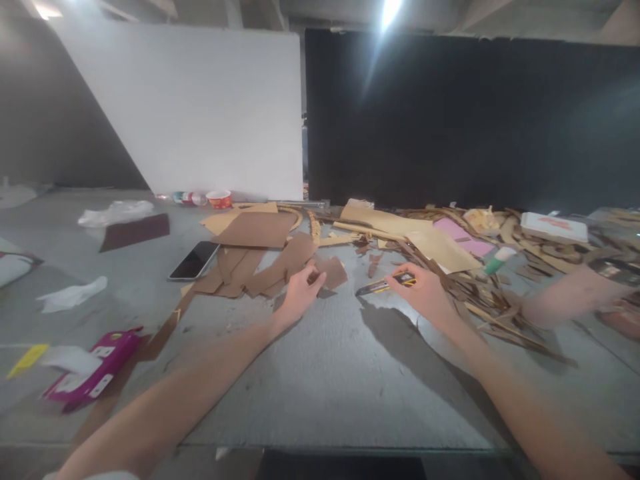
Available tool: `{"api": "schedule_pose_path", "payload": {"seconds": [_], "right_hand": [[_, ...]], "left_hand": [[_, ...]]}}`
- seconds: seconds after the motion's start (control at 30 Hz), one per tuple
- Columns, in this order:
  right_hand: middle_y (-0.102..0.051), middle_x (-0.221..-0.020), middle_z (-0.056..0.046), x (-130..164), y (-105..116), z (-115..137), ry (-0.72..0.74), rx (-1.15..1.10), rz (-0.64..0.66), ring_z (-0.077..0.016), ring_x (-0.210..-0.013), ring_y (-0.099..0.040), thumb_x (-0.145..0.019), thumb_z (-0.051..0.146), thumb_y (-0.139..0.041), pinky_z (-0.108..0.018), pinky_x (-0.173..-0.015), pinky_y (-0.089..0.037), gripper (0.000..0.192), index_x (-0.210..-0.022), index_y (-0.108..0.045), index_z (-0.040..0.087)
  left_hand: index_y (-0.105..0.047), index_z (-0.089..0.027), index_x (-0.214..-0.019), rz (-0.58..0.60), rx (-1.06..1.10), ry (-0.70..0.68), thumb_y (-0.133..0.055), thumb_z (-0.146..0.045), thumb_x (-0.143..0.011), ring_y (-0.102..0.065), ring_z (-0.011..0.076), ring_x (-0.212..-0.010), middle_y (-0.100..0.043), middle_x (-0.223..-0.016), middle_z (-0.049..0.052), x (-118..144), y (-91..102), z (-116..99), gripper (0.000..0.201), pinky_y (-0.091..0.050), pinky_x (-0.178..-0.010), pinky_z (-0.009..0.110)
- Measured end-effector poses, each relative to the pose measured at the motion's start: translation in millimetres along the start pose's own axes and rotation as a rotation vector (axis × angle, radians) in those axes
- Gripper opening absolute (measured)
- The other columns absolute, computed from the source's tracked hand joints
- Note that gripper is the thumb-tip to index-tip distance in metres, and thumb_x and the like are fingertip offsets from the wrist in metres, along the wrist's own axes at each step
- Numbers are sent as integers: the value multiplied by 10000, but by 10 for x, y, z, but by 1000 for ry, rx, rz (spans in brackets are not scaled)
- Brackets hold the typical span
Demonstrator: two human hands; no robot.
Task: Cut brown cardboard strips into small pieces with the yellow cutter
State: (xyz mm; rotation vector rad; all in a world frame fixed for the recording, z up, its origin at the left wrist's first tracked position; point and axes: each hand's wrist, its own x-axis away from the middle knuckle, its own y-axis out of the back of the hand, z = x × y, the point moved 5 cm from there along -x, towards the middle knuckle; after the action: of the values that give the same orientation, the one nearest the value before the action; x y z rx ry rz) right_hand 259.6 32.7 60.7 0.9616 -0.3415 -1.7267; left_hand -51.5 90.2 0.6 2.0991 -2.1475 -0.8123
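Knife [383, 285] sits in the grasp of the right hand [420, 287], its blade end pointing toward the left hand [303, 291]. The left fingers curl beside a brown card [337, 273]; whether they grip it, I cannot tell. A gap of grey table [320, 387] separates the hands, and the surface runs broadly from them to its near edge. Brown sheets [247, 270] and a phone [194, 261] limit room beyond the left hand; scraps [500, 313] crowd the right side.
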Motion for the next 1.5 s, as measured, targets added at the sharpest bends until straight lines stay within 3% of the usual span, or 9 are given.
{"api": "schedule_pose_path", "payload": {"seconds": [0.17,0.3,0.5,0.73,0.93,1.1,1.23,1.37,1.5], "right_hand": [[-702,-695,-11,-37,65,-100,-33,-41,-13,-177,-573,-535,-884,663,-724,-322,-595,-402,432,-867,-744,231],[-515,-555,44,-52,112,-205,-137,-280,-104,-175,-495,-459,-984,693,-598,-322,-519,-349,476,-972,-723,233],[-459,-602,71,-92,21,-268,-180,-500,-134,-213,-572,-605,-1015,680,-534,-340,-600,-477,519,-1183,-696,217],[-742,-777,-50,-69,-225,-388,-28,-78,13,-254,-705,-682,-1079,522,-434,-364,-705,-514,477,-1284,-721,201],[-807,-1152,-153,-27,-461,-435,99,153,104,-312,-1078,-735,-1026,288,-461,-445,-977,-550,367,-1237,-749,206],[-788,-1230,-147,51,-480,-133,184,48,83,-323,-1215,-696,-1070,417,-478,-490,-1105,-507,361,-1203,-750,221],[-818,-1163,-84,178,-570,118,86,-188,193,-282,-1078,-746,-1034,562,-583,-404,-966,-567,402,-1227,-747,250],[-795,-919,-42,284,-627,214,23,-292,225,-256,-883,-722,-1002,611,-606,-347,-805,-556,396,-979,-760,247],[-778,-877,-30,308,-608,178,-16,-335,204,-243,-841,-695,-991,606,-625,-335,-780,-529,402,-906,-760,237]], "left_hand": [[-537,-230,-763,24,41,-8,-627,-569,-943,-573,169,-692,-603,-717,-10,18,-7,-25,395,-439,-660,285],[-593,-219,-804,100,27,-106,-629,-521,-986,-601,176,-745,-642,-766,1,82,-25,-165,355,-466,-727,300],[-554,-234,-769,213,-172,-216,-616,-408,-994,-581,200,-775,-626,-801,20,124,-120,-241,292,-417,-728,314],[-556,-242,-781,213,-188,-216,-613,-400,-993,-601,205,-764,-653,-788,23,112,-155,-249,271,-431,-723,316],[-633,-221,-873,190,-23,-127,-622,-458,-992,-631,180,-734,-710,-815,11,105,-117,-200,266,-462,-699,294],[-677,-220,-881,193,-1,-129,-669,-451,-961,-688,203,-778,-744,-817,24,93,-128,-168,245,-513,-724,308],[-701,-223,-905,222,21,-147,-676,-424,-962,-712,206,-791,-766,-839,33,139,-163,-239,211,-528,-733,310],[-707,-226,-966,187,86,-127,-695,-441,-967,-722,208,-797,-774,-866,39,235,-224,-324,215,-545,-744,315],[-712,-223,-976,178,122,-106,-707,-466,-966,-734,217,-840,-784,-906,50,321,-286,-365,244,-564,-774,326]]}}
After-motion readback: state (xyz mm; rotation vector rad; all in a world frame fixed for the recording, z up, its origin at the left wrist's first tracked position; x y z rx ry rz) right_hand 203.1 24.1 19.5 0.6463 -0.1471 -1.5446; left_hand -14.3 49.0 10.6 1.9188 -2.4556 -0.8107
